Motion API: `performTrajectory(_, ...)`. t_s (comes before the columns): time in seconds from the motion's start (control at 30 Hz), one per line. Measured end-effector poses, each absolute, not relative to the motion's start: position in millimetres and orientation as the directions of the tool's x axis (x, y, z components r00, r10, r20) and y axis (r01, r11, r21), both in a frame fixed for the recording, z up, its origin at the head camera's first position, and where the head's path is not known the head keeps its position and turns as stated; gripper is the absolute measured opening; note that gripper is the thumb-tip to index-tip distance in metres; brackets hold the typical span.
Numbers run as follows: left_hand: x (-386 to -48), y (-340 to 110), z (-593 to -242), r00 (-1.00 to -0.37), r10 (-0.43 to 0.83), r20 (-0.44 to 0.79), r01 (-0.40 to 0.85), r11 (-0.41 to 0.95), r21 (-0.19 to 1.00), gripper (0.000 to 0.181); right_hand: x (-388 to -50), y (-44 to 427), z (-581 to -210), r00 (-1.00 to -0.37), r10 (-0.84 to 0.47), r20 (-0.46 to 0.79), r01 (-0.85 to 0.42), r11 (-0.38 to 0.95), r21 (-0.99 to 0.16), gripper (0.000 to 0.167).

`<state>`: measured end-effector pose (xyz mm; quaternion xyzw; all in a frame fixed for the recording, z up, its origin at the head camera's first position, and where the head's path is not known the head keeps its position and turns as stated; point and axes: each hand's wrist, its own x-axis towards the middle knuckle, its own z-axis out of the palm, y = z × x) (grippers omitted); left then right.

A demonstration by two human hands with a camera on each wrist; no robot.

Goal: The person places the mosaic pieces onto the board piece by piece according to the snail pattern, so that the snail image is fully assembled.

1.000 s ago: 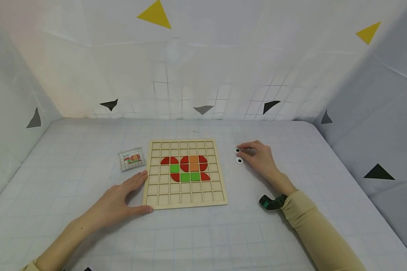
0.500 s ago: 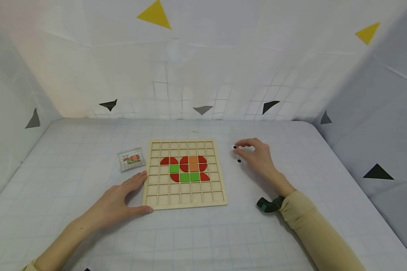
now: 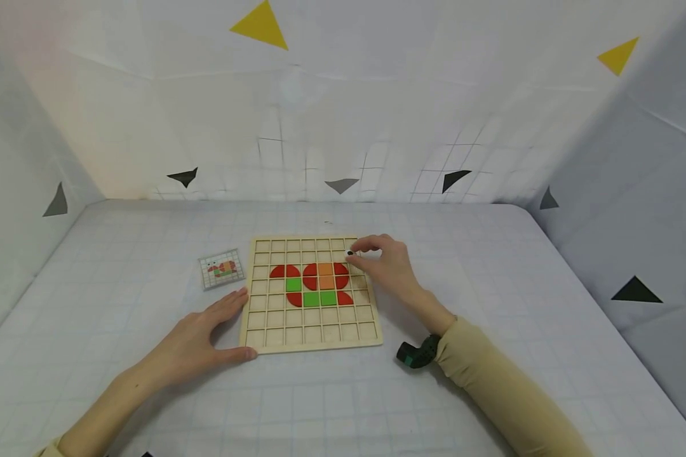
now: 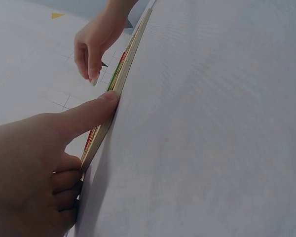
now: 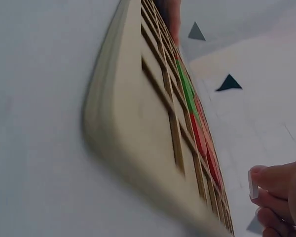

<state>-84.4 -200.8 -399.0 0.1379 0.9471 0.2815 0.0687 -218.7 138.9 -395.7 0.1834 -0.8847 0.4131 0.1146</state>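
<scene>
A wooden grid board lies flat, bearing red rounded pieces, orange squares and green squares. My right hand pinches a small white eye disc between thumb and fingertips, over the board's far right part. In the right wrist view the eye disc is edge-on and held off the board. The other eye disc cannot be made out. With thumb and fingers spread, my left hand touches the board's left edge; its thumb rests at the near left corner.
A small picture card with a coloured grid pattern lies left of the board. White sheeting with yellow and dark triangles rises behind the table and at both sides. A dark strap device sits on the right wrist.
My right hand has lifted one eye disc from the table on the right and carried it left over the board. The left hand and the board have stayed in place.
</scene>
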Motion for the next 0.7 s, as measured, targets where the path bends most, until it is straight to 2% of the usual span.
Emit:
performTrajectory(0.27,-84,-203,-401,-0.954,0.296,-0.052,0.218,0.801,0.558,0.104,-219,94,-390,-0.891,-0.306,0.335,-0.454,0.582,-0.675,0.021)
performTrajectory(0.7,-86,-201,-401,-0.949,0.308,-0.060,0.220,0.790,0.573,0.102,-232,50,-392,-0.870,-0.381,0.314,-0.487,0.562,-0.668,0.021)
